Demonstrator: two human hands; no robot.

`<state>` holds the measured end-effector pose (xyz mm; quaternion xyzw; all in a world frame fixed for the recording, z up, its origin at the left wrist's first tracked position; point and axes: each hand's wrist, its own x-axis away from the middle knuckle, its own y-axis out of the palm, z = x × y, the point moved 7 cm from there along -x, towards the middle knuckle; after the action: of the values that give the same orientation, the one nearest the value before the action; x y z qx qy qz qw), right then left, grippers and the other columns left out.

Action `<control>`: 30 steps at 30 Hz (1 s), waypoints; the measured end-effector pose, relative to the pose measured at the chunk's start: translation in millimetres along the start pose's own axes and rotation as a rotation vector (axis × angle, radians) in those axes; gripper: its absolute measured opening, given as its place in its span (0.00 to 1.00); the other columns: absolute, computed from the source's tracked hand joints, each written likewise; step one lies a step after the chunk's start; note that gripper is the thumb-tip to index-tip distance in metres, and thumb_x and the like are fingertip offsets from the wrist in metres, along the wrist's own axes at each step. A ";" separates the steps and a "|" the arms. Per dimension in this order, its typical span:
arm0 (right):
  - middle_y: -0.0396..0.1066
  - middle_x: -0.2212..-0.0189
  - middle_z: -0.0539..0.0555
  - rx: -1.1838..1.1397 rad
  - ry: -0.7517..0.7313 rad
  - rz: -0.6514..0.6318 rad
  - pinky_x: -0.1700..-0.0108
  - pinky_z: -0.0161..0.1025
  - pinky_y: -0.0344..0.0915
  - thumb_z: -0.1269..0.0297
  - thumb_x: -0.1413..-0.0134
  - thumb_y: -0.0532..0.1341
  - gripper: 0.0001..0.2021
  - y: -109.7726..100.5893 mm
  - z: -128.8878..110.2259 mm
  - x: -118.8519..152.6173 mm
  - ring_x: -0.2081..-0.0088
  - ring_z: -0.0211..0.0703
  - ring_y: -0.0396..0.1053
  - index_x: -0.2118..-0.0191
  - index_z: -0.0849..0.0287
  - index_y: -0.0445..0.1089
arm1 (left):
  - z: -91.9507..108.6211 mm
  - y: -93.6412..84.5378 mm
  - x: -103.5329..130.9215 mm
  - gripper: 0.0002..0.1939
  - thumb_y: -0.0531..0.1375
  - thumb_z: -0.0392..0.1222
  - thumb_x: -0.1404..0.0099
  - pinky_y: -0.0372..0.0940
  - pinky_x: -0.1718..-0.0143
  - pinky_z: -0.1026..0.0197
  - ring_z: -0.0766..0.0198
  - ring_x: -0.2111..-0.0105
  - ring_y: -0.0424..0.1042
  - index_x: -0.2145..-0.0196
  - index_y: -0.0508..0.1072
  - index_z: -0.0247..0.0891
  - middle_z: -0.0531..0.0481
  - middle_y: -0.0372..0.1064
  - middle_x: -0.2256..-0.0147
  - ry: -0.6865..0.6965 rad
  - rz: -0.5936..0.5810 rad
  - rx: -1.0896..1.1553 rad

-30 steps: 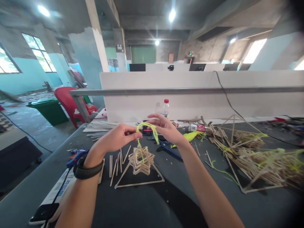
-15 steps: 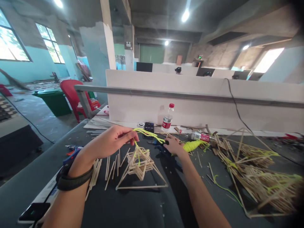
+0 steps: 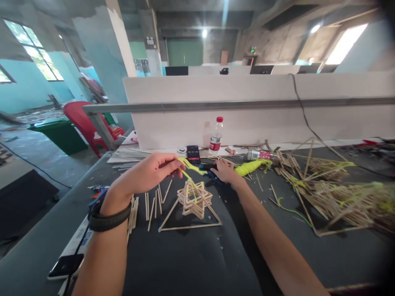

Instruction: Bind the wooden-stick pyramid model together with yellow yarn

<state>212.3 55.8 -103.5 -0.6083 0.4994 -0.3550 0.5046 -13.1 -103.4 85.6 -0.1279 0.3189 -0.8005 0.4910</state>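
My left hand (image 3: 157,170) pinches strands of yellow-green yarn (image 3: 191,166) above a small pyramid frame of wooden sticks (image 3: 195,199). The yarn runs from its fingers down into the stick frame and also off to the right. Beyond the frame, my right hand (image 3: 225,170) is closed on a dark blue tool (image 3: 212,177), whose far end is partly hidden by the fingers. A bundle of the same yarn (image 3: 249,167) lies just right of my right hand. Several loose sticks (image 3: 151,207) lie left of the pyramid.
A phone (image 3: 193,154) and an upright bottle (image 3: 216,135) stand near the white partition (image 3: 173,127). Another bottle (image 3: 259,154) lies on its side. Large stick structures (image 3: 336,197) cover the right side. At the left are a glue gun (image 3: 98,193), a power bank (image 3: 66,266) and a red chair (image 3: 82,123).
The view has shifted. My right hand has closed round the blue tool. My left hand still holds the yarn, and the stick frame leans differently beneath it.
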 end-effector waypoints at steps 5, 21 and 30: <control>0.65 0.42 0.60 0.017 -0.011 0.048 0.41 0.61 0.58 0.57 0.35 0.60 0.19 -9.7 -8.9 4.8 0.42 0.56 0.63 0.43 0.60 0.66 | 0.1 2.5 -5.6 0.16 0.52 0.51 0.28 0.61 0.69 0.64 0.64 0.71 0.66 0.64 0.74 0.40 0.50 0.71 0.70 0.016 0.000 -0.024; 0.78 0.56 0.61 -0.102 -0.006 -0.069 0.58 0.50 0.68 0.50 0.32 0.46 0.24 -147.0 -21.2 72.0 0.57 0.57 0.75 0.56 0.55 0.77 | -2.4 -10.6 -6.7 0.16 0.49 0.49 0.27 0.60 0.67 0.63 0.64 0.70 0.64 0.65 0.70 0.40 0.52 0.65 0.70 0.016 0.081 -0.059; 0.79 0.54 0.53 -0.172 -0.294 -0.044 0.65 0.43 0.71 0.48 0.45 0.64 0.16 -214.1 -71.4 191.3 0.59 0.54 0.77 0.50 0.38 0.76 | 16.8 -11.2 2.2 0.18 0.47 0.49 0.26 0.61 0.65 0.62 0.62 0.68 0.66 0.64 0.72 0.39 0.50 0.69 0.68 0.115 0.181 -0.062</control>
<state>246.6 -149.1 107.1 -0.7055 0.4353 -0.2291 0.5102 -13.3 -108.3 105.4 -0.0675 0.3813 -0.7486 0.5382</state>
